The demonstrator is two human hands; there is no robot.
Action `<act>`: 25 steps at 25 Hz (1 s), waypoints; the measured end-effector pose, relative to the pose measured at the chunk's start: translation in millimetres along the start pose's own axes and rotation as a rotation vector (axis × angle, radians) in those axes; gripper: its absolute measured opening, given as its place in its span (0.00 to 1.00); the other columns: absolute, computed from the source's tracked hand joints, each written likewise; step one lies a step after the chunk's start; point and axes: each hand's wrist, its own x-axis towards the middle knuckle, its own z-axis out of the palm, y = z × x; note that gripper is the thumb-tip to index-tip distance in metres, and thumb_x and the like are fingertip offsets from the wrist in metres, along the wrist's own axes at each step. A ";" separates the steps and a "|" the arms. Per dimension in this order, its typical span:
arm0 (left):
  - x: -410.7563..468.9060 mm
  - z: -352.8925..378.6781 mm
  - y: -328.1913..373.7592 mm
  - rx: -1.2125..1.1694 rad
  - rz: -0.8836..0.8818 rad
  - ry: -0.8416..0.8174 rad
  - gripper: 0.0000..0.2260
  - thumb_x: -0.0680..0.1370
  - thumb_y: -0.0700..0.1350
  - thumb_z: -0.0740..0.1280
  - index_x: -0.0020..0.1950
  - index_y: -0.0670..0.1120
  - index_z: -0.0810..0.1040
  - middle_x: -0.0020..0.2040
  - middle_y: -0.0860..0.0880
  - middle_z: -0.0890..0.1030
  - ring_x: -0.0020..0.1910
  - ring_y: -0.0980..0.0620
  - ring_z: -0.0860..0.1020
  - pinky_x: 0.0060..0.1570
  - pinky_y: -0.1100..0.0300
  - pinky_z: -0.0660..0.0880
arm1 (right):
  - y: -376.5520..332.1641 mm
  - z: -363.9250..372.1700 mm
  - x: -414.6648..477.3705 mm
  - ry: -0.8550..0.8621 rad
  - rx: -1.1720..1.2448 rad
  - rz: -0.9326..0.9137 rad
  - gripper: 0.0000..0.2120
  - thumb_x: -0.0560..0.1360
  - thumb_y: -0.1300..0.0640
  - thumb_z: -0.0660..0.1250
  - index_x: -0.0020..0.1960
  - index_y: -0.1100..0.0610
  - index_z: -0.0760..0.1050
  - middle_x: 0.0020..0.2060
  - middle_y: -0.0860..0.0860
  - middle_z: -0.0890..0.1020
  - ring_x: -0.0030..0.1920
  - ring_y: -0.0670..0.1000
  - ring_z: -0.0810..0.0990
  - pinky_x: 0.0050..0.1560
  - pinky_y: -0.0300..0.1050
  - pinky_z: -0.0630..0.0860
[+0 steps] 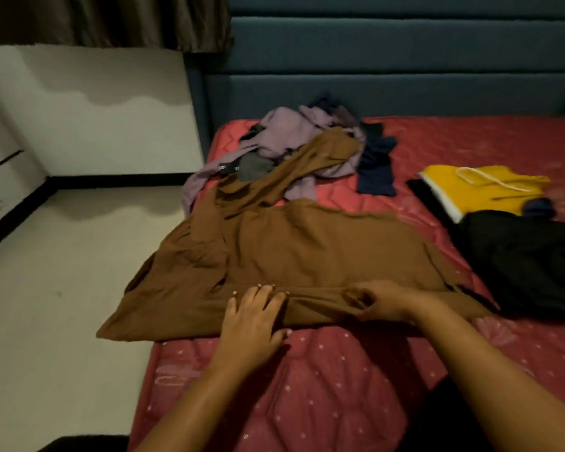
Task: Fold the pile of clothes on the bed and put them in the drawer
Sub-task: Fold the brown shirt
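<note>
The garment [307,256] is brown, the mattress [340,402] red (white dots), the pile [284,128] mostly lilac, the headboard [405,60] blue.

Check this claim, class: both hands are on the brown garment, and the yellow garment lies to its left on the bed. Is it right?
No. The head view shows the yellow garment to the right of the brown garment, not its left. The rest holds: the left hand and the right hand are both on the brown garment, on the bed.
</note>
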 end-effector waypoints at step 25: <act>115.0 14.9 124.6 -0.051 -0.206 -0.455 0.29 0.70 0.61 0.72 0.68 0.55 0.69 0.73 0.51 0.61 0.71 0.47 0.59 0.62 0.45 0.67 | 153.6 -9.8 -14.5 -0.093 0.473 0.518 0.16 0.64 0.52 0.79 0.45 0.61 0.80 0.49 0.57 0.83 0.50 0.59 0.82 0.56 0.59 0.78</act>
